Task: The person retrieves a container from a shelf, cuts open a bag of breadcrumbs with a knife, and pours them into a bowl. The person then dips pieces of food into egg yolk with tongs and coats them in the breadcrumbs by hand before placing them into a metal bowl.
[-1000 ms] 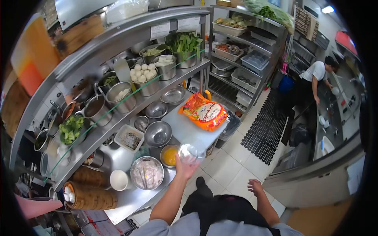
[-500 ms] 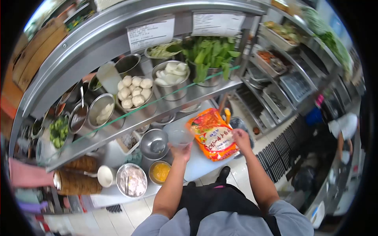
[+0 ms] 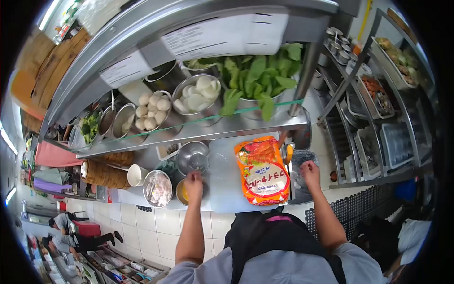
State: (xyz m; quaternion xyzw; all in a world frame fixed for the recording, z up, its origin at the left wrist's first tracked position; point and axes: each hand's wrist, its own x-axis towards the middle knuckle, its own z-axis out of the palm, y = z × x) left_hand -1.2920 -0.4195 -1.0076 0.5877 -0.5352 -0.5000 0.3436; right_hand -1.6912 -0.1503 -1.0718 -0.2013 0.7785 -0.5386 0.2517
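My left hand [image 3: 193, 182] is above the bowl of yellow beaten egg [image 3: 183, 192], close to the near rim of the empty metal bowl [image 3: 192, 158]. Its fingers are drawn together; whatever they may hold is hidden. A clear plastic container [image 3: 218, 162] shows faintly on the cutting board [image 3: 222, 189]. Also on the board lies a full orange printed food bag [image 3: 263, 171] with a fried-food picture. To the bag's right, my right hand [image 3: 309, 172] hovers over a dark lined bin [image 3: 302, 189], fingers curled together with nothing visible in them.
A metal bowl of pale, floury food [image 3: 158, 189], a white cup [image 3: 136, 175] and bamboo steamers [image 3: 106, 173] stand left. Overhead, a glass-edged shelf [image 3: 227, 125] holds leafy greens [image 3: 260, 78], white balls [image 3: 152, 110] and sliced white vegetable [image 3: 198, 93]. A metal rack [image 3: 373, 109] stands right.
My left hand has let go of the clear container and moved left to the bowls. My right hand has left the bag and moved right, over the bin. The camera view has shifted.
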